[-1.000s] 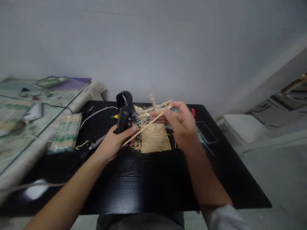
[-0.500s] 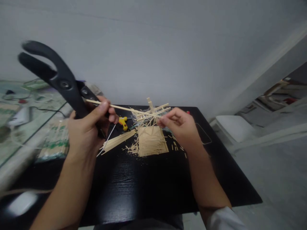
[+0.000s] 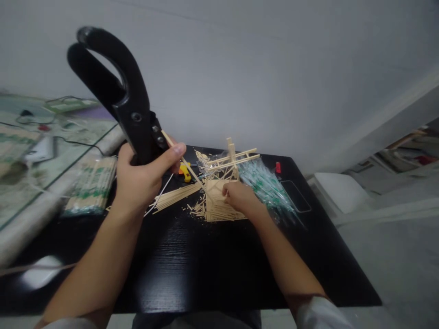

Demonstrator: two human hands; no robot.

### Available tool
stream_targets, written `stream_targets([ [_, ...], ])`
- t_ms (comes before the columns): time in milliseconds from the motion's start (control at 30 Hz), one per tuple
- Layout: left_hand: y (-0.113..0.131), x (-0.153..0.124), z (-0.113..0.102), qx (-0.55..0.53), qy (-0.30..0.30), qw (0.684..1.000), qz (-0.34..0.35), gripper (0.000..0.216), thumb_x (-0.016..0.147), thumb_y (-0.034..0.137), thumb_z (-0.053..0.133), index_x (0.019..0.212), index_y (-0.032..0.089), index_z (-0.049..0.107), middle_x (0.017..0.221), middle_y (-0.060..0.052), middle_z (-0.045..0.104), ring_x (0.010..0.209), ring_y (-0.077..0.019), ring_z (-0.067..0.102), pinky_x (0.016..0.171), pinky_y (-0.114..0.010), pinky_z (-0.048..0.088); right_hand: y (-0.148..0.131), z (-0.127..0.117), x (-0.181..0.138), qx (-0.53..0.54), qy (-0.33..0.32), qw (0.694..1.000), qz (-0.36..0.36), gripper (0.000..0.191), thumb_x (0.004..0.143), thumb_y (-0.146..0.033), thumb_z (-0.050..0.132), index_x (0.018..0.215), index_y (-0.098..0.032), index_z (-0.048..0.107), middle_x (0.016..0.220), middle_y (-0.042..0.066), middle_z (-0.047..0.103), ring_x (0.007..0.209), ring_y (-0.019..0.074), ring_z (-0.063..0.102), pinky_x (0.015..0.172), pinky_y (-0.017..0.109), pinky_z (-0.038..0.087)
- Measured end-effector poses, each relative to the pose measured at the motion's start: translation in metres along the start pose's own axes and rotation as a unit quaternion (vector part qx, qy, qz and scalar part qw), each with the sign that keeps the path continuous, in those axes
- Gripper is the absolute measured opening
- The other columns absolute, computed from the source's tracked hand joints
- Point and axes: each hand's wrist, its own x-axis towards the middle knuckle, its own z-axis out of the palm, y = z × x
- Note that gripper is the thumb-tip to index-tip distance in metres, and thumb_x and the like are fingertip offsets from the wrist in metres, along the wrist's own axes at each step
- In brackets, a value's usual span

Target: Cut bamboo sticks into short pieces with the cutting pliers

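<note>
My left hand [image 3: 147,169] is raised and closed round a black plier-like tool [image 3: 132,100], its two curved arms pointing up and left. Between the same thumb and fingers I pinch a thin wooden stick [image 3: 188,165] that slants down to the right. My right hand [image 3: 242,197] is curled over a square wooden board [image 3: 215,184] strewn with short sticks; whatever its fingertips hold is hidden. Just behind that hand, a frame of joined sticks [image 3: 236,160] stands on the table.
A yellow glue gun [image 3: 185,172] lies behind a fan of long sticks [image 3: 174,197]. Green-and-clear plastic wrapping [image 3: 269,185] covers the right side of the black table [image 3: 219,265]. Bundled sticks [image 3: 91,183] lie at left, a red object [image 3: 278,167] at back right.
My right hand has moved down from the stick frame to the board. The tool and stick in my left hand have shifted right, and the stick now tilts more steeply downward.
</note>
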Motion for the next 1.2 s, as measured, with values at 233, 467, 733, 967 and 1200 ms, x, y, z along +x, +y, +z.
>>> stream_targets([
  [233, 0.002, 0.000, 0.002, -0.007, -0.009, 1.000, 0.004, 0.012, 0.082, 0.016, 0.078, 0.076, 0.014, 0.068, 0.060, 0.004, 0.058, 0.051, -0.0091, 0.056, 0.051, -0.024, 0.046, 0.004, 0.010, 0.008, -0.036, -0.028, 0.999, 0.008, 0.020, 0.087, -0.007, 0.058, 0.098, -0.014, 0.074, 0.109, 0.018, 0.075, 0.106, 0.0290, 0.070, 0.086, 0.034, 0.050],
  [467, 0.000, -0.001, -0.001, 0.005, -0.007, 1.000, -0.020, 0.013, 0.081, 0.019, 0.080, 0.077, 0.015, 0.068, 0.060, 0.003, 0.058, 0.052, -0.0098, 0.055, 0.053, -0.026, 0.044, 0.002, -0.004, -0.004, -0.002, -0.016, 0.999, -0.028, 0.016, 0.091, -0.007, 0.055, 0.090, -0.014, 0.069, 0.104, 0.017, 0.075, 0.101, 0.0278, 0.070, 0.084, 0.034, 0.050],
  [733, -0.005, -0.003, 0.003, 0.153, -0.144, 0.973, -0.094, 0.024, 0.082, 0.033, 0.078, 0.069, 0.018, 0.065, 0.062, 0.002, 0.058, 0.059, -0.0113, 0.053, 0.059, -0.026, 0.044, -0.008, -0.032, -0.041, 0.500, -0.061, 0.828, -0.246, 0.010, 0.100, -0.029, 0.056, 0.096, -0.022, 0.051, 0.092, 0.005, 0.077, 0.091, 0.0168, 0.073, 0.085, 0.033, 0.056],
  [967, -0.013, -0.009, 0.010, 0.175, -0.148, 0.969, -0.088, 0.024, 0.082, 0.034, 0.077, 0.070, 0.018, 0.063, 0.063, 0.002, 0.055, 0.058, -0.0117, 0.049, 0.057, -0.025, 0.039, -0.018, -0.021, -0.034, 0.609, -0.014, 0.770, -0.190, 0.017, 0.092, -0.032, 0.068, 0.093, -0.021, 0.055, 0.103, 0.005, 0.073, 0.095, 0.0167, 0.075, 0.082, 0.030, 0.060],
  [1200, -0.014, -0.009, 0.015, 0.178, -0.134, 0.973, -0.065, 0.024, 0.081, 0.035, 0.077, 0.070, 0.018, 0.064, 0.065, 0.002, 0.056, 0.061, -0.0124, 0.049, 0.060, -0.026, 0.040, -0.018, -0.019, -0.029, 0.633, -0.122, 0.734, -0.216, 0.023, 0.088, -0.031, 0.076, 0.097, -0.021, 0.058, 0.095, 0.007, 0.080, 0.094, 0.0186, 0.077, 0.084, 0.034, 0.061],
])
